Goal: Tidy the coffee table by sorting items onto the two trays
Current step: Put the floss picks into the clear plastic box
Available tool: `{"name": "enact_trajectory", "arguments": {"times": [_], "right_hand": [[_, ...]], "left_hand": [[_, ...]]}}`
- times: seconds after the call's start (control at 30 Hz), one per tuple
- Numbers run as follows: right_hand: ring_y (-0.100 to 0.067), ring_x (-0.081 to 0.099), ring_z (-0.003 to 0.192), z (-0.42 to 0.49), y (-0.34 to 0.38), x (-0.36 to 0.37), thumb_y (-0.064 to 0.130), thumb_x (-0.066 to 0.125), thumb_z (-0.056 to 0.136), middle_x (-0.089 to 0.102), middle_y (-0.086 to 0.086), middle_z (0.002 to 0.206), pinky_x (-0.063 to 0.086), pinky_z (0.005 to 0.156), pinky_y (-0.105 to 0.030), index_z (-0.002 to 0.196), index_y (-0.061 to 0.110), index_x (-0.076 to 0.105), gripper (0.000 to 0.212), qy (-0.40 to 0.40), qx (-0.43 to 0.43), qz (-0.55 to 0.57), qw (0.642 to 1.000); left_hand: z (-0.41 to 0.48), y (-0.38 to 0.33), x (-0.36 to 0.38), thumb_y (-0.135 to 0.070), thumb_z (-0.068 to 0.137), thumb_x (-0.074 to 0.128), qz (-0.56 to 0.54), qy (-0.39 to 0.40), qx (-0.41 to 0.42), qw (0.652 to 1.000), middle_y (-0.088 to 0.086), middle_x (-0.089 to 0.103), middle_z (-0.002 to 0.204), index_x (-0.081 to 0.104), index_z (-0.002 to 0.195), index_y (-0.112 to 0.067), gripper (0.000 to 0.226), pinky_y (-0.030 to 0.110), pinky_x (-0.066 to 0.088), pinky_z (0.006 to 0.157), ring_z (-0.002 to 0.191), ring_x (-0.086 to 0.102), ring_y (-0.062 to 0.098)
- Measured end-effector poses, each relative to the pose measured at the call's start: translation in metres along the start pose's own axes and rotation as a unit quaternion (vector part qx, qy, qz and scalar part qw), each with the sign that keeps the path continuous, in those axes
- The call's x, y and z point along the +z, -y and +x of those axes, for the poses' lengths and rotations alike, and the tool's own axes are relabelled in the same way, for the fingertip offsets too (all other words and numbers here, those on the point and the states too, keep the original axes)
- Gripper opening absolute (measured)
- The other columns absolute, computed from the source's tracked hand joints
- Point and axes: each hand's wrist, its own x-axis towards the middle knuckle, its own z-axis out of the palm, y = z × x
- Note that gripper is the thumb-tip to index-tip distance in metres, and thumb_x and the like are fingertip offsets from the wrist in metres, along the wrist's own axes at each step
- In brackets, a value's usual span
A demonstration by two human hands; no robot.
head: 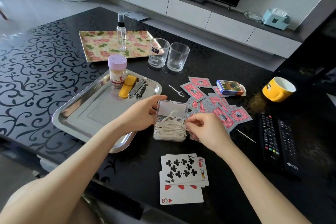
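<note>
1. The step in hand looks like packing loose floss picks back into the small clear plastic box with its hinged lid up, which stands on the dark patterned surface between the two hands, its left side at the rim of the shiny steel tray.
2. The left hand steadies the box from its left side; its fingers are loosely spread, curved toward the lid, touching or nearly touching it.
3. The right hand works at the box's right edge; its fingers are drawn together in a pinch, seemingly on a white floss pick from the heap, though the pinched piece is too small to be sure.
4. One stray white floss pick lies beyond the left fingers, past the box lid, apart from the tray.
5. Next, I judge, the heap needs pressing down so the lid can close, then the box goes onto the steel tray just left of the left fingers.
6. Red-backed playing cards lie scattered beyond the right fingers, unsorted.
</note>
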Motion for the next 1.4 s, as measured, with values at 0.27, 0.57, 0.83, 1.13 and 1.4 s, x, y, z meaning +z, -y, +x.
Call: {"name": "enact_trajectory", "arguments": {"times": [0.27,0.57,0.83,1.13,1.4], "right_hand": [[-0.014,0.064,0.081,-0.002,0.009,-0.025,0.015,0.060,0.090,0.071,0.002,0.087,0.053,0.072,-0.029,0.098,0.016,0.073,0.015,-0.026,-0.017,-0.039,0.999],[0.000,0.057,0.074,-0.011,0.018,0.009,0.023,0.065,0.086,0.067,0.011,0.084,0.041,0.063,-0.010,0.093,0.019,0.073,0.011,0.004,-0.081,-0.090,0.993],[-0.009,0.053,0.075,0.001,0.017,0.005,0.026,0.062,0.089,0.064,0.004,0.085,0.041,0.063,-0.021,0.096,0.020,0.072,0.013,-0.111,-0.155,-0.140,0.972],[-0.026,0.058,0.061,0.025,0.017,0.012,0.008,0.073,0.072,0.060,-0.003,0.067,0.030,0.049,-0.025,0.083,0.015,0.067,0.014,-0.094,-0.250,-0.320,0.909],[-0.016,0.054,0.051,0.004,0.008,0.011,0.006,0.081,0.060,0.058,0.004,0.060,0.029,0.046,-0.020,0.064,0.018,0.064,0.022,-0.092,-0.268,-0.322,0.903]], "left_hand": [[-0.001,-0.001,0.006,0.007,0.080,0.057,-0.017,-0.016,0.017,1.000,-0.005,0.059,0.109,0.041,0.136,-0.025,0.067,0.025,0.053,0.075,0.092,0.064,0.016],[-0.003,0.002,0.009,0.004,0.071,0.070,-0.011,-0.036,0.025,0.999,-0.015,0.057,0.095,0.044,0.133,-0.027,0.074,0.015,0.051,0.067,0.081,0.063,0.011],[0.000,-0.001,0.011,-0.005,0.087,0.057,-0.016,-0.058,0.020,0.998,-0.006,0.058,0.094,0.049,0.129,-0.028,0.048,0.023,0.050,0.076,0.080,0.063,0.015],[0.000,-0.001,0.012,0.003,0.091,0.042,-0.015,-0.085,0.024,0.996,-0.005,0.063,0.081,0.058,0.117,-0.020,0.039,0.011,0.048,0.060,0.062,0.065,0.010],[-0.009,-0.005,0.010,0.001,0.087,0.047,-0.032,-0.086,0.025,0.996,-0.002,0.061,0.083,0.061,0.105,-0.030,0.039,0.026,0.054,0.075,0.073,0.066,0.014]]}}
